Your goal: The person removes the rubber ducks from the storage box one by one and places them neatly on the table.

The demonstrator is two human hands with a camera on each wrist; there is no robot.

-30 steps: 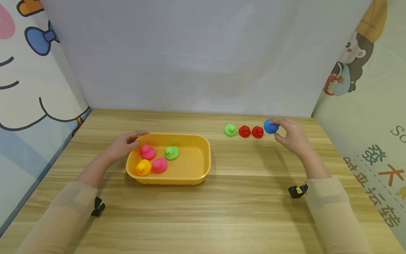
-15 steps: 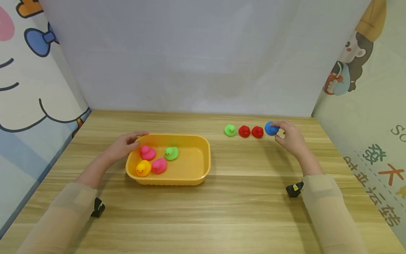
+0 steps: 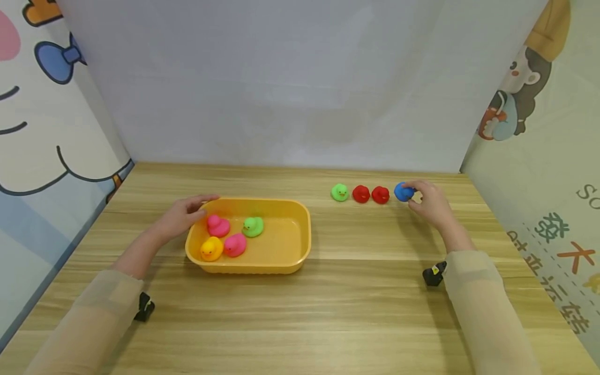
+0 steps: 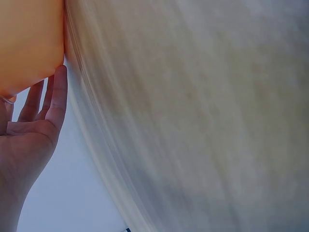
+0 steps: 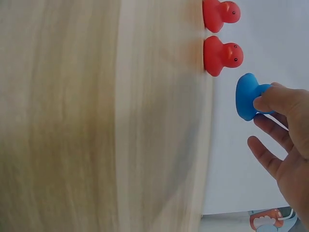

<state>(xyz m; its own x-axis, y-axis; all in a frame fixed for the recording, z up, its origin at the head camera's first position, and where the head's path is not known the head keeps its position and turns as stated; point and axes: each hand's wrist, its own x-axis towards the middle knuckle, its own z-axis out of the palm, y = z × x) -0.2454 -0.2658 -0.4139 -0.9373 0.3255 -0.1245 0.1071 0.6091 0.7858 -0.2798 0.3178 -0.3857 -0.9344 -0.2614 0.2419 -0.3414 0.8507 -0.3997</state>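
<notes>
My left hand (image 3: 180, 216) holds the left end of a yellow tray (image 3: 305, 229), thumb over the rim, and its fairly straight fingers lie against the outer wall in the left wrist view. Inside the tray sit two pink ducks (image 3: 218, 226) (image 3: 235, 245), a yellow duck (image 3: 212, 249) and a green duck (image 3: 253, 226). At the back right, my right hand (image 3: 432, 205) pinches a blue duck (image 3: 403, 192) between thumb and fingertips. The right wrist view shows this blue duck (image 5: 247, 96) raised off the table, beside two red ducks (image 5: 222, 55) (image 5: 220, 15).
On the wooden table (image 3: 300, 323), another green duck (image 3: 339, 192) stands left of the two red ducks (image 3: 361, 194) (image 3: 380, 195), in a row near the back edge. A pale wall sheet (image 3: 300, 94) rises behind, with printed sheets at both sides.
My right hand has lowered a little with the blue duck, bringing it nearer the level of the row. The left hand and the tray have stayed in place.
</notes>
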